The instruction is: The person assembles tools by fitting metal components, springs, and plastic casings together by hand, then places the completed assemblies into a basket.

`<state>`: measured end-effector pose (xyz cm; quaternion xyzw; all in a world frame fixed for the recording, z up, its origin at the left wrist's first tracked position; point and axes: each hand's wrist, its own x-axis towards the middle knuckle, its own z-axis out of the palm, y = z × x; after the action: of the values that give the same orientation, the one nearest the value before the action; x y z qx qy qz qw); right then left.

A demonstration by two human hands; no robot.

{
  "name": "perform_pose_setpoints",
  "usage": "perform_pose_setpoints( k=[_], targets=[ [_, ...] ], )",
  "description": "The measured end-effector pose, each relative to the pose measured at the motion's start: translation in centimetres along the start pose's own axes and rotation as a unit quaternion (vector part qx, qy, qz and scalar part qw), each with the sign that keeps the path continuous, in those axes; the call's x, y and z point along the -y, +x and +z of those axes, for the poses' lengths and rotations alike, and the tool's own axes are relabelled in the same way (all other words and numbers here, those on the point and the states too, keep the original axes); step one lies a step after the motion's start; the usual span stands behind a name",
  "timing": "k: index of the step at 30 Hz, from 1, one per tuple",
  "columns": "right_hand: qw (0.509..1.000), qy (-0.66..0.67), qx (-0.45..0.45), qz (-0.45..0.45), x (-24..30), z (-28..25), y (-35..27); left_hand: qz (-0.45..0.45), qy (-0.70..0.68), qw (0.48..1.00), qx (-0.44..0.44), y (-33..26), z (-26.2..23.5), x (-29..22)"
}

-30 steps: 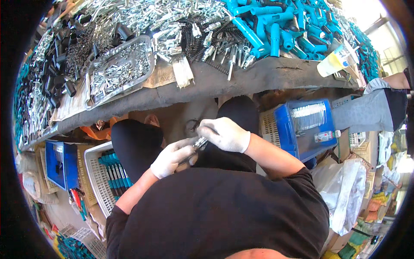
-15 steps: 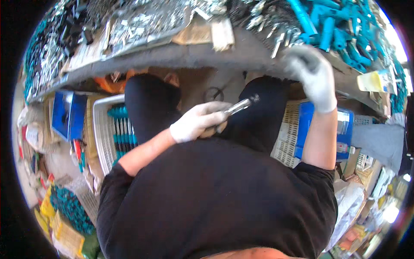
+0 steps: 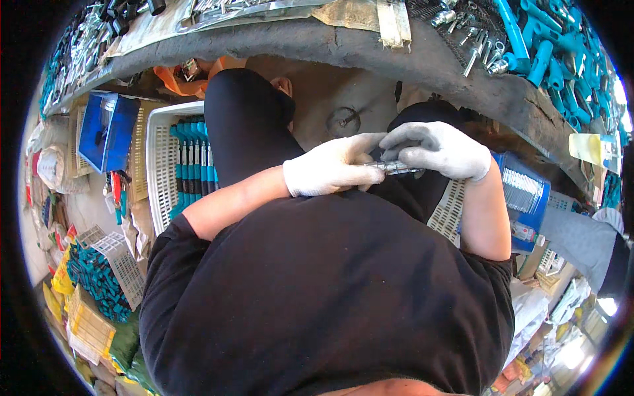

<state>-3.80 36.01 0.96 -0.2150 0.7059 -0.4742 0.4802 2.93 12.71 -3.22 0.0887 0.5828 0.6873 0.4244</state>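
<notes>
While we sit under the desk [image 3: 370,49], strewn with turquoise plastic handles [image 3: 548,46] and bright steel bits: white slotted crate [image 3: 153,165], ribbed. Our left hand [image 3: 330,168] and right hand [image 3: 439,150], knit-gloved, both closed on one slim metal tool [image 3: 394,167] above our lap. Risk: smooth steel may slip through fabric fingers.

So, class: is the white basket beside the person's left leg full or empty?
Partly full: the white basket holds a row of teal-handled tools.

White knit gloves — black short-sleeved shirt, black trousers.
</notes>
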Motion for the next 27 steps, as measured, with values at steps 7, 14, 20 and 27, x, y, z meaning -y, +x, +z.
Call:
perform_pose_setpoints(
  k=[7,14,20,27],
  targets=[
    [0.994,-0.035,0.08,0.066,1.5,-0.1,2.1,0.107,0.07,0.992,0.013,-0.1,0.1,0.6],
    [0.998,-0.001,0.066,0.007,0.0,0.8,2.8,0.057,0.044,0.997,0.018,-1.0,-0.3,-0.8],
    [0.993,0.091,0.072,0.037,-1.7,1.4,2.8,0.046,0.015,0.999,0.015,-1.3,-0.3,-0.5],
    [0.998,-0.029,0.022,-0.06,-6.4,1.7,4.1,0.014,-0.054,0.997,0.044,-1.6,-0.8,-0.8]
  ],
)
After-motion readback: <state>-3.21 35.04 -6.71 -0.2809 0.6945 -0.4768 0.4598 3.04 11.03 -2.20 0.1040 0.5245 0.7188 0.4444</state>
